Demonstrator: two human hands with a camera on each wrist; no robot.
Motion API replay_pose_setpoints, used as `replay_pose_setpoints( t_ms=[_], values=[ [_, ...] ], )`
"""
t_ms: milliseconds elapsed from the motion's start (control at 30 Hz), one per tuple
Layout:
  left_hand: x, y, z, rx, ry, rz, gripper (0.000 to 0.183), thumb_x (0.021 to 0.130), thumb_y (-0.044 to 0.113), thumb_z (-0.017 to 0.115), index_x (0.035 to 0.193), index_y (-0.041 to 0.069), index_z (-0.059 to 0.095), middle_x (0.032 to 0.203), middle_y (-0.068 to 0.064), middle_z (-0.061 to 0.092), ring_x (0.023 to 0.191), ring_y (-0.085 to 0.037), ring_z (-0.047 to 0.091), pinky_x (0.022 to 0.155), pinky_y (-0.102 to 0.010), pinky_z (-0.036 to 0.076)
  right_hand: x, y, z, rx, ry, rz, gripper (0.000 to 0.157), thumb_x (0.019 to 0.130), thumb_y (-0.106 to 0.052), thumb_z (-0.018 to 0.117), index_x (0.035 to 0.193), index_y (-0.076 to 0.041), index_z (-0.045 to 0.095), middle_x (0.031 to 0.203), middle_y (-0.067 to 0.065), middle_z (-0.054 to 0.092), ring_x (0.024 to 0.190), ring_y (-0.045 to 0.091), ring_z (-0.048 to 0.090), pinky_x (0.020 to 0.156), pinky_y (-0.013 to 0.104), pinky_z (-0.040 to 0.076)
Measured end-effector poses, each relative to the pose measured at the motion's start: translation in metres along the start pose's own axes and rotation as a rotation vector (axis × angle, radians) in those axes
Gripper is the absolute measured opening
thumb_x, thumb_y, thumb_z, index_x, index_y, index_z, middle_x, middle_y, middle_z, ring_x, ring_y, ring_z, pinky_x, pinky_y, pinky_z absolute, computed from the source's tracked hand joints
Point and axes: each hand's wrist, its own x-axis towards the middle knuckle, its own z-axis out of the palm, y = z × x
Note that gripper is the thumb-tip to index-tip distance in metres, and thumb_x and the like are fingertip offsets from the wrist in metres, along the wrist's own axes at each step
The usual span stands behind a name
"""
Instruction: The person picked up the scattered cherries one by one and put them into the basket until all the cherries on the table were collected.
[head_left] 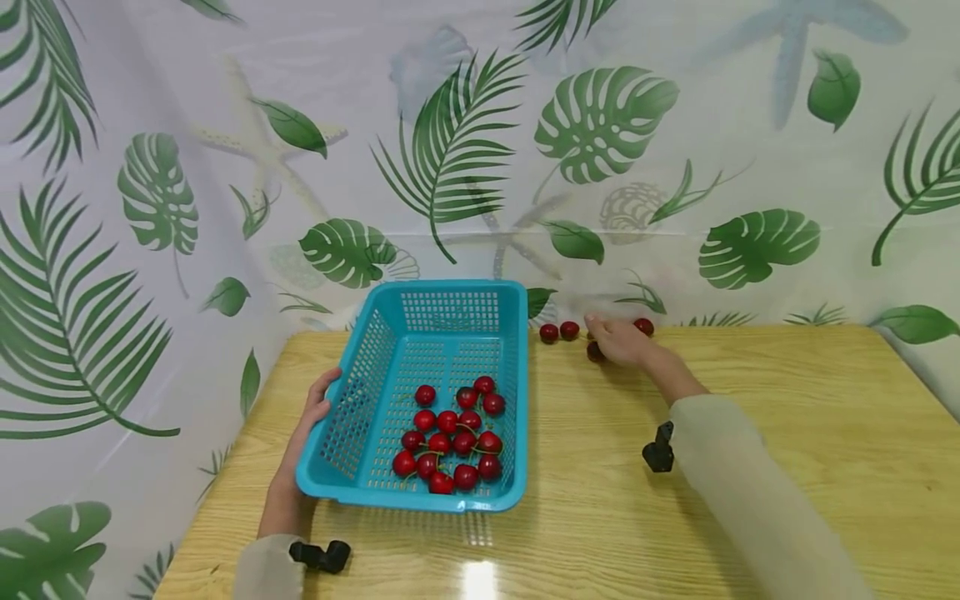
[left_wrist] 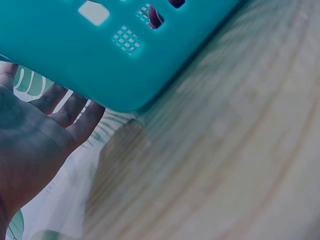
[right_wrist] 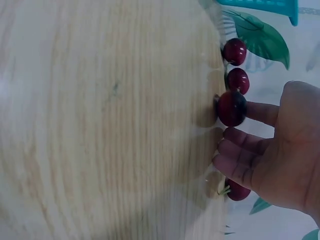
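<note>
A blue plastic basket [head_left: 520, 375] stands on the table, with several red cherries [head_left: 465, 477] gathered in its near right part. My left hand [head_left: 300, 437] holds the basket's left side at the rim; the left wrist view shows its fingers [left_wrist: 67, 107] against the wall. At the table's far edge, my right hand [head_left: 622, 343] is at a dark cherry [right_wrist: 231, 108], with thumb and curled fingers close around it. Two more cherries [right_wrist: 236, 65] lie to its left, beside the basket. Another cherry [head_left: 643, 327] lies just beyond the hand, on the right.
A pale cloth [head_left: 480, 167] printed with green leaves hangs behind the table and along its left side. The wood-grain table top [head_left: 810, 433] extends to the right of the basket. Black wrist mounts [head_left: 660, 450] sit on both sleeves.
</note>
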Motion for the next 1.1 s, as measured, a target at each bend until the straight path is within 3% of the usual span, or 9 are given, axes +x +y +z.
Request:
replay_pose_setpoints(
  t_ms=[200,433,533,600,667,767,900,1100],
  values=[
    [0.001,-0.001,0.002,0.001,-0.008,0.012,0.052,0.103,0.017,0.015,0.153,0.03,0.024,0.159,-0.017,0.015,0.139,-0.026,0.03,0.105,-0.029,0.035,-0.001,0.0,0.002,-0.07,-0.004,0.014,0.072,0.108,-0.046,0.012,0.151,0.009,0.027,0.154,0.032,0.028,0.143,0.048,0.024,0.116,0.057,0.022],
    [0.002,0.0,0.002,0.006,-0.006,0.019,0.051,0.103,0.019,0.016,0.154,0.026,0.021,0.16,-0.017,0.015,0.139,-0.028,0.029,0.104,-0.029,0.035,-0.006,0.004,-0.003,-0.091,0.008,0.034,0.071,0.108,-0.045,0.015,0.146,0.012,0.036,0.149,0.034,0.036,0.137,0.049,0.034,0.112,0.058,0.029],
    [0.002,0.0,0.001,0.007,-0.013,0.034,0.051,0.103,0.018,0.016,0.154,0.024,0.021,0.159,-0.017,0.015,0.139,-0.026,0.03,0.105,-0.027,0.035,-0.009,0.007,-0.005,-0.115,0.021,0.032,0.069,0.109,-0.043,0.019,0.137,0.012,0.049,0.143,0.034,0.044,0.132,0.05,0.041,0.109,0.058,0.033],
    [0.002,-0.001,0.0,0.005,-0.014,0.05,0.051,0.103,0.018,0.016,0.153,0.025,0.023,0.157,-0.016,0.017,0.137,-0.022,0.032,0.105,-0.026,0.035,-0.011,0.009,-0.007,-0.138,0.027,0.016,0.061,0.109,-0.037,0.024,0.12,0.011,0.062,0.126,0.034,0.057,0.116,0.048,0.055,0.101,0.056,0.042],
    [0.002,-0.002,-0.001,0.001,-0.016,0.065,0.051,0.103,0.017,0.016,0.152,0.026,0.025,0.155,-0.015,0.019,0.135,-0.019,0.036,0.105,-0.025,0.036,-0.012,0.012,-0.007,-0.165,0.037,-0.01,0.047,0.107,-0.026,0.033,0.107,0.009,0.065,0.112,0.03,0.063,0.1,0.042,0.061,0.089,0.051,0.047],
    [0.001,-0.003,-0.001,-0.006,-0.015,0.073,0.05,0.103,0.016,0.017,0.15,0.029,0.028,0.154,-0.013,0.02,0.133,-0.016,0.038,0.105,-0.025,0.035,-0.013,0.017,-0.008,-0.181,0.036,-0.04,0.029,0.098,-0.007,0.042,0.107,0.008,0.065,0.107,0.028,0.064,0.088,0.035,0.057,0.079,0.045,0.046],
    [0.002,-0.004,-0.001,-0.003,-0.017,0.068,0.05,0.103,0.017,0.017,0.15,0.03,0.028,0.156,-0.015,0.018,0.134,-0.017,0.036,0.105,-0.025,0.035,-0.013,0.024,-0.006,-0.195,0.025,-0.075,0.033,0.091,0.005,0.047,0.119,0.005,0.064,0.12,0.028,0.062,0.102,0.037,0.059,0.087,0.048,0.049],
    [0.003,-0.002,-0.002,0.008,-0.015,0.07,0.05,0.104,0.018,0.017,0.151,0.029,0.027,0.156,-0.016,0.017,0.134,-0.018,0.035,0.105,-0.026,0.035,-0.014,0.031,-0.004,-0.231,0.044,-0.144,0.025,0.085,0.005,0.056,0.106,0.005,0.069,0.101,0.021,0.068,0.097,0.038,0.063,0.085,0.05,0.051]
  ],
)
